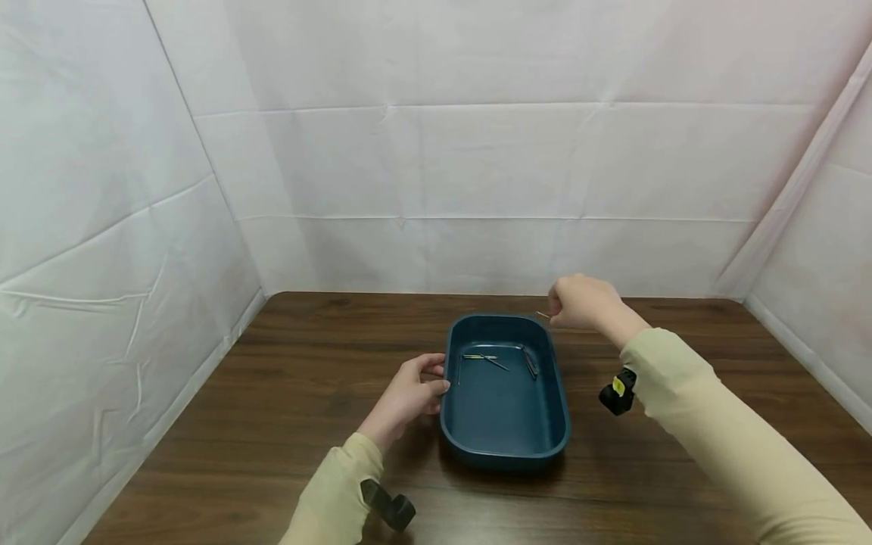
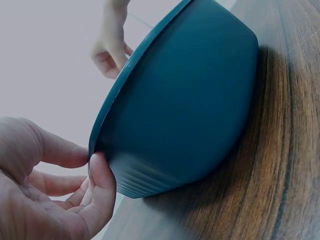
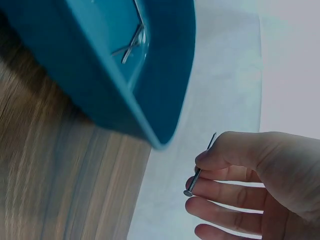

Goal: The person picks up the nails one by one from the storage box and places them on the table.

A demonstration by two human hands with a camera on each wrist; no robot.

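1. Across the lower half of the head view we see a dark wooden table (image 1: 286, 424), with white creased sheeting (image 1: 477, 166) rising behind it and on both sides.
2. At the centre of that view sits a dark blue oblong tray (image 1: 504, 446), its long axis running from the near edge toward the back wall.
3. Inside the tray, at its far end, lie several thin nails (image 1: 485, 358), some lying across the tray and one slanting; we cannot count them surely.
4. Our left hand (image 1: 409, 395) is at the tray's left rim, thumb and fingertips pinching the rim, as the left wrist view shows.
5. Our right hand (image 1: 579, 301) hovers just past the tray's far right corner, above the table, with nothing between it and the tray.
6. It pinches one nail (image 3: 198, 171) between thumb and forefinger, the other fingers loosely curled.
7. In the right wrist view, lower right of the frame, the nail's head points down-left and its tip up-right.
8. Black wrist devices (image 1: 618, 390) show under both pale sleeves.
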